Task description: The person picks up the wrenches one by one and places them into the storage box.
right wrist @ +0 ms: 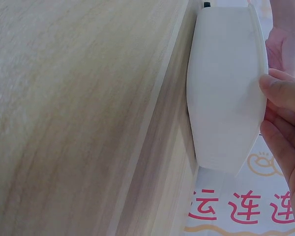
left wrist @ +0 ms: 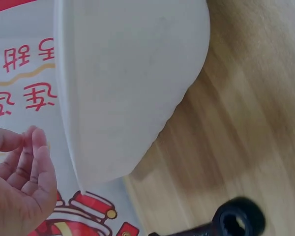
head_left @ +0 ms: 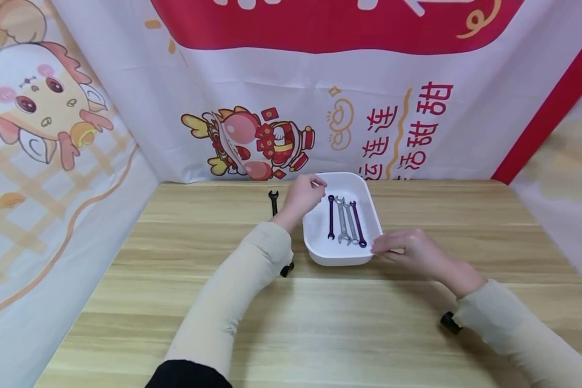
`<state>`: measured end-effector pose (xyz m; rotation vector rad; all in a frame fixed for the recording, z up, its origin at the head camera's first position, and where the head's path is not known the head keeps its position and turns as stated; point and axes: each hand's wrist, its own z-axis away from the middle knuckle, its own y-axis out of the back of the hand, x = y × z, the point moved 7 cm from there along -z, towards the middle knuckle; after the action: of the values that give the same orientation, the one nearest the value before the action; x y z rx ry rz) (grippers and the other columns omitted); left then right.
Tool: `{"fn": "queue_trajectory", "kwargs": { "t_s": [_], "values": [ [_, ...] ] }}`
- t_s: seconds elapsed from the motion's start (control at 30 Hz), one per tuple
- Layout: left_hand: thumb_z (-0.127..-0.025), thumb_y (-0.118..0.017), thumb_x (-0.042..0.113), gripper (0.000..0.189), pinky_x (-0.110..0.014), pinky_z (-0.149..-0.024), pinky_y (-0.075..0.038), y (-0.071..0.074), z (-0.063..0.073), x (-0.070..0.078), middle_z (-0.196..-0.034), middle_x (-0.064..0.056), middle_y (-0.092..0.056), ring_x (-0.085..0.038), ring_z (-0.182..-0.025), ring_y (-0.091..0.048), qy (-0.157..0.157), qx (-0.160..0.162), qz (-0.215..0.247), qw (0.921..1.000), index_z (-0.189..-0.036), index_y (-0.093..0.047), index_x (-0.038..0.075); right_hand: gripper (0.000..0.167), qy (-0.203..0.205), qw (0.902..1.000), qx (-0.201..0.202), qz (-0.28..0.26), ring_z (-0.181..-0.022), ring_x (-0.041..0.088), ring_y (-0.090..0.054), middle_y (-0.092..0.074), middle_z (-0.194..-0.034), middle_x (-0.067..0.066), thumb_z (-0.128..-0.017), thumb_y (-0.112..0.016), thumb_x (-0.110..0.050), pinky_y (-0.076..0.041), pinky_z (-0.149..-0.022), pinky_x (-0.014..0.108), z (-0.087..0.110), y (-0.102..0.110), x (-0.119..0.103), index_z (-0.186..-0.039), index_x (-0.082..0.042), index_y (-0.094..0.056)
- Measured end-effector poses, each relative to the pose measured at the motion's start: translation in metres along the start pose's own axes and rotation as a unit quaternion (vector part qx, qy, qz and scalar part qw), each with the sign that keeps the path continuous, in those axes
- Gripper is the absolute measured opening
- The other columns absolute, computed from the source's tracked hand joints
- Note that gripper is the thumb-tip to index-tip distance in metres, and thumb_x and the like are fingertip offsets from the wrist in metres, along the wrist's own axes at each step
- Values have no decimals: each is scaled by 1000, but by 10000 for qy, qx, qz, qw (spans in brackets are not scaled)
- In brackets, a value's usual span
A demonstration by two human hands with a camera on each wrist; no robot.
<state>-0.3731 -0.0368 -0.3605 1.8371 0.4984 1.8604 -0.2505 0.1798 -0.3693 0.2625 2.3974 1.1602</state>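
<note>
A white plastic basin stands on the table near the back. Inside lie several wrenches side by side, including a dark one, a silver one and another dark one. My left hand is over the basin's left rim, fingers loosely bent; in the left wrist view its thumb and fingertips meet with nothing seen between them. At the basin's near right corner, my right hand pinches the rim between thumb and fingers. A black wrench lies left of the basin, partly hidden by my left arm.
The wood-grain table extends around the basin. A printed cloth hangs directly behind its back edge, and another patterned cloth hangs at the left. Small black devices sit at both wrists.
</note>
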Motion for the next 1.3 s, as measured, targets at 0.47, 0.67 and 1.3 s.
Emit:
{"fn": "queue_trajectory", "kwargs": {
  "t_s": [0.47,0.67,1.3],
  "values": [
    [-102,-59,12,17,-32,-73,-57,38,11,-1,-98,-6,-69,-21,-85,-66,-672,282,253,9970,-114,-70,7,29,87,9999,65,-48,-88,27,-75,-78,-98,8,-71,-84,10,-49,-93,12,0,3,3,-95,-7,-81],
    [-102,-61,13,16,-30,-73,-57,46,21,-6,-99,-6,-67,-20,-86,-64,-944,397,143,9946,-114,-71,7,36,131,9998,30,-111,-89,27,-75,-78,-98,9,-66,-83,14,-50,-92,13,0,-1,2,-95,-7,-81],
    [-97,-64,6,17,-31,-74,-52,71,31,-59,-98,-10,-66,-22,-87,-60,-566,917,422,9933,-111,-73,2,36,122,9998,-168,69,-89,28,-75,-78,-97,8,-66,-87,13,-62,-75,42,-4,-1,1,-94,-9,-82]
  ]
}}
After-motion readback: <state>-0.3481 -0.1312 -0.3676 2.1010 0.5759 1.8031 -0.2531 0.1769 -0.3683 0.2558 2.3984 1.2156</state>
